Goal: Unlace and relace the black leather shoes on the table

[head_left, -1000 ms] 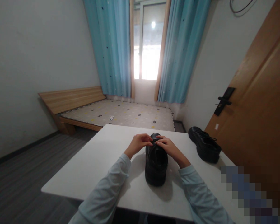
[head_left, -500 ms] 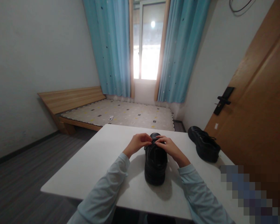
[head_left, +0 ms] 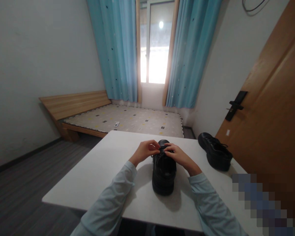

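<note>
A black lace-up shoe (head_left: pixel 163 178) stands upright on a white table (head_left: pixel 93 173), its heel towards me and its toe pointing away. At the lacing, my left hand (head_left: pixel 147 149) pinches the dark shoelace (head_left: pixel 159 156) from the left side, thumb and forefinger closed together. My right hand (head_left: pixel 176 153) reaches in from the right, its fingers closed on the lace just beside the left fingertips. The lace is black on black, so its exact path between the fingers cannot be made out. A second black shoe (head_left: pixel 216 152) rests at the table's right edge, with a lace loop standing up.
Beyond the table is a low wooden bed with a patterned mattress (head_left: pixel 137 119), and a small white remote (head_left: pixel 116 124) lies on it. A brown door (head_left: pixel 267 108) with a black handle stands close on the right. Blue curtains (head_left: pixel 120 52) frame the window.
The fingertips of both hands have shifted slightly and stand a little farther apart at the lace. Both shoes stay where they were.
</note>
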### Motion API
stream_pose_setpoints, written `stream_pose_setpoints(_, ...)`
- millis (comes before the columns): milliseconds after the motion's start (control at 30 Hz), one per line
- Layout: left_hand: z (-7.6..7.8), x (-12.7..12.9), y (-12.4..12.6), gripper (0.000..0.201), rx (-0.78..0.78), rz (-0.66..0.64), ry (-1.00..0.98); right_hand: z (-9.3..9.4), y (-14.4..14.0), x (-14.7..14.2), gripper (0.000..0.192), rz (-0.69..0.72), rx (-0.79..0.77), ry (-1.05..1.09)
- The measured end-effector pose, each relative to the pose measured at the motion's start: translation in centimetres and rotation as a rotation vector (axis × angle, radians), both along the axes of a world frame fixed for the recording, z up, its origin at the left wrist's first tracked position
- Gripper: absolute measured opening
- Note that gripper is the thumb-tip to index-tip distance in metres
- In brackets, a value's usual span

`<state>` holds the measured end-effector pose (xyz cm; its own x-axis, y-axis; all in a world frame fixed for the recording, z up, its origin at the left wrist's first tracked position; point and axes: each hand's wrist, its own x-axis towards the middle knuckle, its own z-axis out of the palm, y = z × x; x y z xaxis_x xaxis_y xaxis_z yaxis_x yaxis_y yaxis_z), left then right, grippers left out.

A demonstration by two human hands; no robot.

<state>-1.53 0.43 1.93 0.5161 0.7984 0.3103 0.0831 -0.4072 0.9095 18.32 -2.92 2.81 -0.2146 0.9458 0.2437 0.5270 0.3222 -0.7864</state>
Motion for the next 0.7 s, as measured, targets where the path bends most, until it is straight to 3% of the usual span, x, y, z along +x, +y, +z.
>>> stream_pose_setpoints(433, -0.11, 0.28, -0.25, 0.023, 0.014, 0.007, -0.015, -0.08, -0.24, -0.64, 0.012, -0.064, -0.022, -0.041)
stream_pose_setpoints(567, 0.04, 0.25, -0.26, 0.018, 0.140, 0.018, -0.003, -0.09, -0.31, -0.80, 0.008, -0.112, 0.024, -0.025)
stream_pose_setpoints(700, 0.15, 0.18, -0.05, 0.018, 0.289, 0.158, 0.074, 0.13, -0.50, -0.67, 0.009, -0.167, 0.101, 0.014)
